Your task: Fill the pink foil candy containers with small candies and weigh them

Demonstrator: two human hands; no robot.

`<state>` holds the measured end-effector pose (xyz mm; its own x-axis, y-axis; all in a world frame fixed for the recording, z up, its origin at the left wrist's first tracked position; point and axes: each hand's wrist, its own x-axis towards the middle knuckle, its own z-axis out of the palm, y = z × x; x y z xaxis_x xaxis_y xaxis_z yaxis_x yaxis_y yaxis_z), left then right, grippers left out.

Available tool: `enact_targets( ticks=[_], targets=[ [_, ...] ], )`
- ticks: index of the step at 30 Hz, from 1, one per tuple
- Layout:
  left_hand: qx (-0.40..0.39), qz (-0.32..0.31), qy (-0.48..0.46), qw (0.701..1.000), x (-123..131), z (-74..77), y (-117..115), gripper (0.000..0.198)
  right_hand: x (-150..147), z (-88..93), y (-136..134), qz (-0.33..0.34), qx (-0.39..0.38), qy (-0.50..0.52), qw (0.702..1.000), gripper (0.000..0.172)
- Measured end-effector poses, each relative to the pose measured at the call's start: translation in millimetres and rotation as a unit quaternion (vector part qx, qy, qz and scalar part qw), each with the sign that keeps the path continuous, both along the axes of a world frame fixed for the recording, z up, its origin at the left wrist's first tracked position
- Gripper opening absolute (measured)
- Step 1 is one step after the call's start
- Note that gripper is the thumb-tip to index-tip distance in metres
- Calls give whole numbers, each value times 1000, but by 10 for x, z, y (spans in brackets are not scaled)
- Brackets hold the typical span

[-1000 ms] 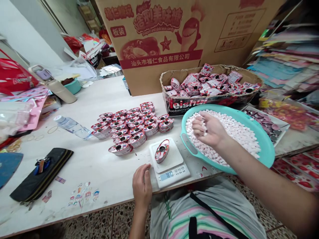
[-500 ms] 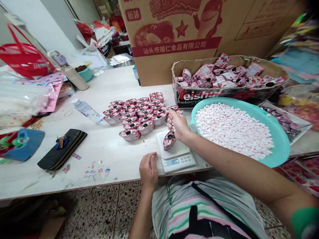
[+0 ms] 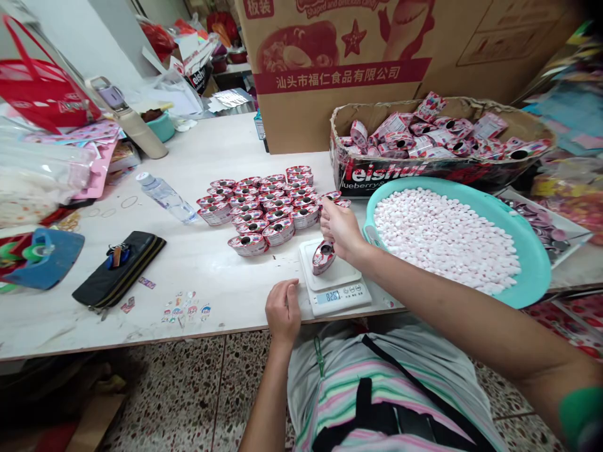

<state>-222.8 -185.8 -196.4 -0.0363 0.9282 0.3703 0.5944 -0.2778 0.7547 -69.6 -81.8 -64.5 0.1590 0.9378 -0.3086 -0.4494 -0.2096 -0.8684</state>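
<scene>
A small oval pink-and-red container [image 3: 323,258] with a dark round opening stands on the white digital scale [image 3: 331,301], whose display seems to read 826. Just above that opening is my right hand [image 3: 343,230], its fingers curled together; whatever they hold is hidden. My left hand [image 3: 283,309] rests at the table's front edge, left of the scale, with fingers curled in and nothing seen in them. Small whitish-pink candies [image 3: 443,242] fill a turquoise basin [image 3: 537,267] to the right. Several similar containers [image 3: 277,232] stand grouped in rows behind the scale.
A cut-down cardboard box [image 3: 452,172] of more containers sits behind the basin, before a large carton [image 3: 339,113]. Leftward on the table [image 3: 226,282] lie a water bottle [image 3: 167,198] and a black zip pouch [image 3: 120,270]. A tray [image 3: 568,232] of pinkish pieces is at right.
The scale's display has gone from about 805 to about 826. My right hand stays over the container, and my left hand has hardly moved. The whole view has shifted slightly.
</scene>
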Motion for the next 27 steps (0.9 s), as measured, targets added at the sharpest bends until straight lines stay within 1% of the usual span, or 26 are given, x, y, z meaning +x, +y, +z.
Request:
enact_targets(
  ticks=[4,9,14,22,25,27],
  targets=[
    [-1,2,-2,1000,3,-7,-1,32,73,52,2,3,2,15,1000,45],
    [-3,2,-6,1000,3,-17,-5,33,256,150,-1,4,30,42,999,46],
    [-10,0,-7,1000,2,-20,-8,33,442,245,-29,-9,19,57,998,47],
    [-25,7,-16,1000,0,-35,2,33,745,259,-72,-34,19,55,998,46],
    [-28,5,-12,1000,3,-25,7,34,758,263,-75,-40,17,68,997,45],
    [-29,4,-8,1000,4,-19,12,34,666,247,-65,-31,8,88,996,45]
  ],
)
